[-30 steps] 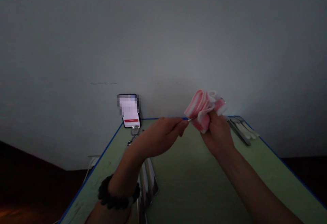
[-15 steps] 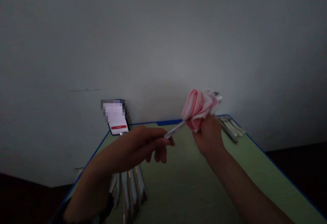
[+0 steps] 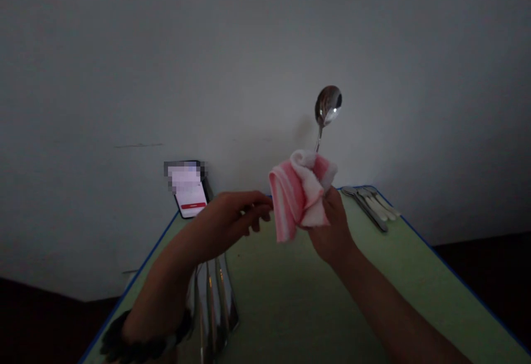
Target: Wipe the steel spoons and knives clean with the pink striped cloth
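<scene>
A pink-and-white cloth (image 3: 296, 192) is bunched in my right hand (image 3: 332, 228), whose fingers are closed and mostly hidden behind its folds. Out of the top of the cloth rises a shiny metal spoon (image 3: 328, 105), bowl up, its lower handle wrapped out of sight. My left hand (image 3: 238, 214) reaches in from the left with loosely bent fingers, gaps showing between them. Its fingertips come up to the cloth's left edge, and nothing can be made out between them.
Several metal utensils (image 3: 213, 303) lie under my left forearm on the green, blue-edged table (image 3: 298, 297). More cutlery (image 3: 369, 206), some with white handles, lies at the far right corner. A lit phone (image 3: 191, 190) leans against the wall (image 3: 249, 65) at back left.
The spoon has swung from slanting, handle end in my left fingers, to upright with its bowl exposed. My right hand and the cloth have shifted left; the left fingers no longer visibly pinch the handle.
</scene>
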{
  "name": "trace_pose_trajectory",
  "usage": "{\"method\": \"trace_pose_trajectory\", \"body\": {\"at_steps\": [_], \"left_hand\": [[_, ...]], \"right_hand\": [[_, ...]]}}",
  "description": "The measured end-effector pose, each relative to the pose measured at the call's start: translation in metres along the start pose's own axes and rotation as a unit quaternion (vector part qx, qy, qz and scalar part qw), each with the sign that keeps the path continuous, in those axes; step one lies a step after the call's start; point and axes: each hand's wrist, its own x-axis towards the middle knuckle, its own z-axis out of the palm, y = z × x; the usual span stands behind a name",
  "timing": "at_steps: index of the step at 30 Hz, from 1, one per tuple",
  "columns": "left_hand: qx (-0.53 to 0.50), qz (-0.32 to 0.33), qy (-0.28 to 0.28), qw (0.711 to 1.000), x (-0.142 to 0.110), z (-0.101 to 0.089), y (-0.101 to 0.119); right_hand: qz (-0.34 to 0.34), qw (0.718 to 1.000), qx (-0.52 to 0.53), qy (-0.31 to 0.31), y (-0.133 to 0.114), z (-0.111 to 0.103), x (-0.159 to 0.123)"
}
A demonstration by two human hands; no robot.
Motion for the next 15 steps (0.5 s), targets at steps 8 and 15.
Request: {"method": "trace_pose_trajectory", "body": {"at_steps": [8,15], "left_hand": [[-0.457,0.041,0.290,0.840,0.007,-0.003,0.026],[-0.712,0.003,0.285,0.642,0.003,-0.012,0.010]], "right_hand": [[-0.020,0.945,-0.202,-0.255,0.002,0.011,-0.012],[-0.054,0.850,-0.386,-0.354,0.000,0.007,-0.011]]}}
